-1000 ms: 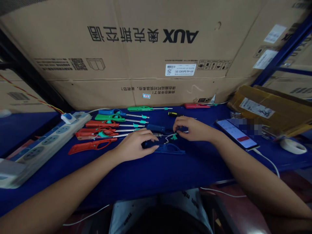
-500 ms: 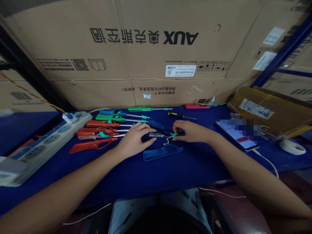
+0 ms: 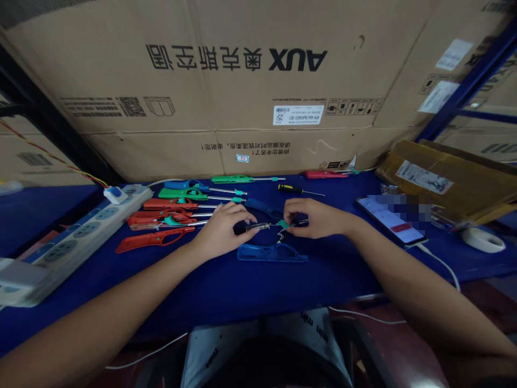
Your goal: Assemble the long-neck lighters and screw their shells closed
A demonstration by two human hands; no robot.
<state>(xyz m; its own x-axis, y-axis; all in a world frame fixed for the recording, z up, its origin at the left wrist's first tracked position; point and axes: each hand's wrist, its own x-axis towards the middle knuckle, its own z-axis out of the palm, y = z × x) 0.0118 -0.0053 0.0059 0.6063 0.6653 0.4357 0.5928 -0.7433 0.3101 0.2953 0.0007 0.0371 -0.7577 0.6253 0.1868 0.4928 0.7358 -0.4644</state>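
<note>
Looks light, fragile — best pinched by clear tube [image 3: 264, 226], nine o'clock of green piece [image 3: 281, 224] clamped in right hand [image 3: 310, 218] — cannot tell grip of left hand [image 3: 218, 230].

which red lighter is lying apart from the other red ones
The red lighter at the back, against the big carton and behind the screwdriver; the other red ones lie bunched beside the power strip.

Glossy translucent blue plastic on the handle shell [image 3: 258, 253]
</note>
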